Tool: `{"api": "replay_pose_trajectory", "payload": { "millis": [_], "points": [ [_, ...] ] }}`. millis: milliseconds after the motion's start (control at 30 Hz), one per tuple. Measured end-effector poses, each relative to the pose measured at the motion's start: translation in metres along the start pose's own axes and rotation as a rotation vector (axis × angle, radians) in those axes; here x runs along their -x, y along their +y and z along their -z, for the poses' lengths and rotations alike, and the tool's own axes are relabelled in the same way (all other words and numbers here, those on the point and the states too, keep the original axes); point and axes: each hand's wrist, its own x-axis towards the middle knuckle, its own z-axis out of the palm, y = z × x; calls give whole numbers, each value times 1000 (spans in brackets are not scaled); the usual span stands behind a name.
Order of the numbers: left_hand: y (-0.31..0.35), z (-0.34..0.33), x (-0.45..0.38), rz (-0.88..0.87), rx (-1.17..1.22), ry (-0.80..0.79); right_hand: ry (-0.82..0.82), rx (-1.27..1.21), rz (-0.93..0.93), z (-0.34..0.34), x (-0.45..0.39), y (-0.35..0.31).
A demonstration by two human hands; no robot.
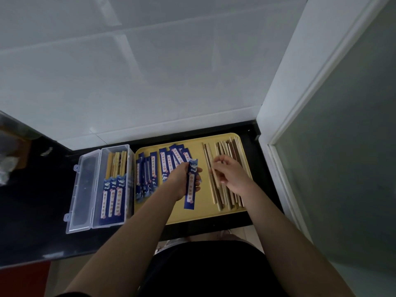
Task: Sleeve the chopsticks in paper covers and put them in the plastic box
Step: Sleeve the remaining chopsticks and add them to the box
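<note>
On a yellow tray [202,214] lie a pile of blue paper covers [150,172] at the left and a row of bare wooden chopsticks [232,151] at the right. My left hand [182,181] grips one blue paper cover [191,189] over the tray's middle. Over the chopstick row, my right hand [229,174] pinches a chopstick [215,179] with its fingers. Left of the tray stands a clear plastic box [102,189], lid swung open to its left, with three sleeved chopstick sets [112,198] inside.
Tray and box rest on a black counter [38,211] against a white tiled wall [150,82]. A white door frame [285,125] with frosted glass bounds the right side. Blurred objects [8,159] sit at the counter's far left.
</note>
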Motion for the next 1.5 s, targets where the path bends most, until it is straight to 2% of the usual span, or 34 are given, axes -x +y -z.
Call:
{"api": "replay_pose_trajectory", "payload": {
  "millis": [100, 267, 367, 467, 600, 900, 1000, 1067, 1233, 1400, 1500],
  "points": [
    [1, -7, 0, -5, 2, -20, -134, -98, 45, 3, 9, -15],
    [1, -16, 3, -44, -53, -7, -181, -125, 71, 7, 14, -30],
    [1, -21, 7, -62, -86, 26, -100, -48, 162, 11, 19, -41],
    [1, -26, 11, -101, -115, 69, 107, 129, 302, 13, 23, -53],
    [-1, -27, 11, -146, -227, 118, 327, 116, 432, 11, 24, -71],
    [-2, -19, 11, -214, -365, 92, 398, 262, 514, 6, 14, -69],
    [-2, -18, 11, -224, -376, 100, 359, 284, 493, 5, 13, -69],
    [0, -20, 12, -231, -365, 85, 273, 343, 452, 1, 14, -67],
    [7, -34, 14, -232, -334, 45, 17, 641, 181, -17, 9, -37],
    [5, -26, 14, -171, -268, 6, 66, 591, 28, -11, -4, -16],
    [0, -17, 8, -166, -252, 27, 188, 893, -7, -5, -18, 11]
  ]
}}
